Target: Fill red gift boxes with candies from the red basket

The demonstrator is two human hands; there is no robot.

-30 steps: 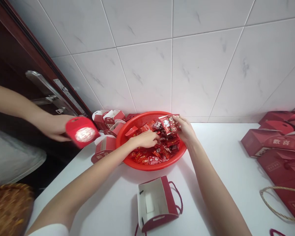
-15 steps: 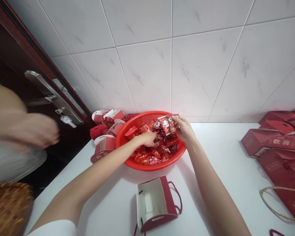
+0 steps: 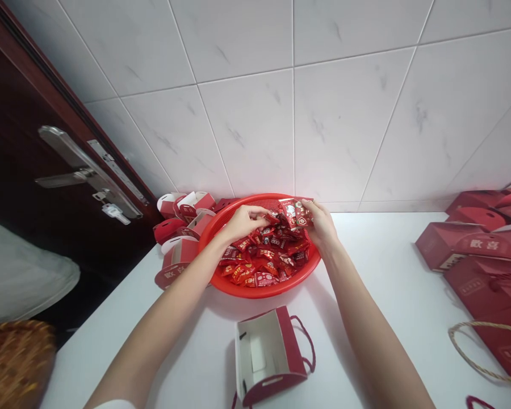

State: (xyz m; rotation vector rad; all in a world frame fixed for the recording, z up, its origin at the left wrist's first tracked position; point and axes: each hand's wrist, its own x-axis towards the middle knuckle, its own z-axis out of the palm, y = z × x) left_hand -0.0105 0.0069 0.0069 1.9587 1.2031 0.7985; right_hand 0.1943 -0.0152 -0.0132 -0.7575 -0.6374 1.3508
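Observation:
A red plastic basket [image 3: 262, 292] full of small red-wrapped candies [image 3: 262, 258] stands against the wall. Over its back part my left hand [image 3: 244, 223] is closed, fingertips pinching a red-wrapped candy [image 3: 272, 218]. My right hand [image 3: 322, 227] is at the basket's right rim, closed on red candy packets [image 3: 296, 213] with white and gold print; how many is unclear. In front of the basket a dark red gift box [image 3: 286, 375] with a cord handle stands open at the top, showing its pale inside.
Several red boxes [image 3: 179, 258] crowd the basket's left side. More red boxes and bags [image 3: 472, 284] line the right, one with a rope handle [image 3: 464, 355]. On the left are a dark door with a lever handle [image 3: 59, 179], a woven basket [image 3: 19, 358] and a person's pale clothing [image 3: 21, 278].
My left hand has lifted from the candies toward the basket's back, a candy now at its fingertips. My right hand stays nearly in place. The other person's arm has left the view.

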